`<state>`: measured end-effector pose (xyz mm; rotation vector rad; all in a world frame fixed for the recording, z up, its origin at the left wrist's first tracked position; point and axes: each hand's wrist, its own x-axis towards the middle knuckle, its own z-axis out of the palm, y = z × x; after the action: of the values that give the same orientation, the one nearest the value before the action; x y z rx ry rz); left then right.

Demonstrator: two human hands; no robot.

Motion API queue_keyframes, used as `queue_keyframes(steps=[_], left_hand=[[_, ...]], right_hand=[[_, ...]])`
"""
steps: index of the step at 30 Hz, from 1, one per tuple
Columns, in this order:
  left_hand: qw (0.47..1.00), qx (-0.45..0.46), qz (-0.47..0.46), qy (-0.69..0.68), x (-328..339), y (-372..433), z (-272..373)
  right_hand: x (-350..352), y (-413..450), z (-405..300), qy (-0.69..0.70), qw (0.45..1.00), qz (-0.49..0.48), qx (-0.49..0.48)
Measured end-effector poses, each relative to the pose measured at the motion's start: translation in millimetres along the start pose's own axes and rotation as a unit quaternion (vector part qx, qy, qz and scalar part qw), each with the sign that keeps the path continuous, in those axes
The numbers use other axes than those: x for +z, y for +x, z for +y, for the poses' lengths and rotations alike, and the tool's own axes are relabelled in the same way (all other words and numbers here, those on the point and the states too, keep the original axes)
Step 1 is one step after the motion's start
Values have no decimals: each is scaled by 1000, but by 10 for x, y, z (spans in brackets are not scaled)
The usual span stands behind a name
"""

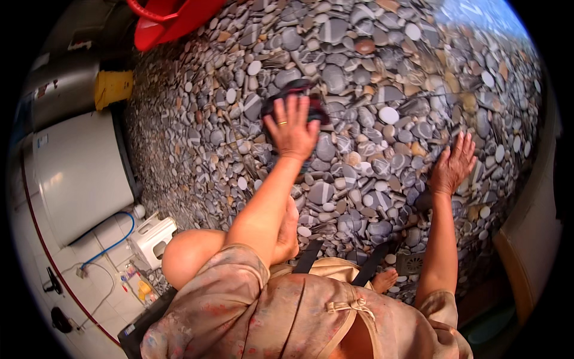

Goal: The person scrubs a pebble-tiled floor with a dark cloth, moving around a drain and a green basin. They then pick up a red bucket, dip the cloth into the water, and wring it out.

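My left hand (292, 128), with a ring on one finger, lies spread over a dark crumpled cloth (319, 112) and presses it on the floor (350, 148), which has a pebble pattern. Hand and cloth are a little blurred. To the right, my right hand (454, 166) rests palm down on the same floor, with nothing in it. One bare foot (289, 229) shows beside my left forearm. Toes of the other foot (384, 280) show below, near a square metal floor drain (410, 264).
At upper left is a red plastic object (166, 27) with a handle. A yellow container (113, 89), a white box-shaped appliance (85, 175) and a white plastic stool (154, 240) line the left side. A blue hose (110, 242) curves over pale tiles. A curved edge (513, 269) bounds the right.
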<state>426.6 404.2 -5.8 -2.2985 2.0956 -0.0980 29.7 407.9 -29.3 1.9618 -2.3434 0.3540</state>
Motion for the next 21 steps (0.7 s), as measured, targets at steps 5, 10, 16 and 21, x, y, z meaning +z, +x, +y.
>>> queue_keyframes(steps=[5, 10, 16, 21], left_hand=[[874, -483, -53, -22, 29, -1, -1252], [846, -531, -31, -33, 213, 572, -1760], [995, -39, 72, -58, 243, 2368, -261], [948, 255, 135, -135, 124, 2021, 1703]], right_hand=[[17, -13, 18, -4, 1000, -5, 7], [-38, 26, -58, -14, 1000, -20, 12], [-77, 61, -100, -17, 999, -27, 7], [-76, 82, -99, -18, 999, -26, 13]])
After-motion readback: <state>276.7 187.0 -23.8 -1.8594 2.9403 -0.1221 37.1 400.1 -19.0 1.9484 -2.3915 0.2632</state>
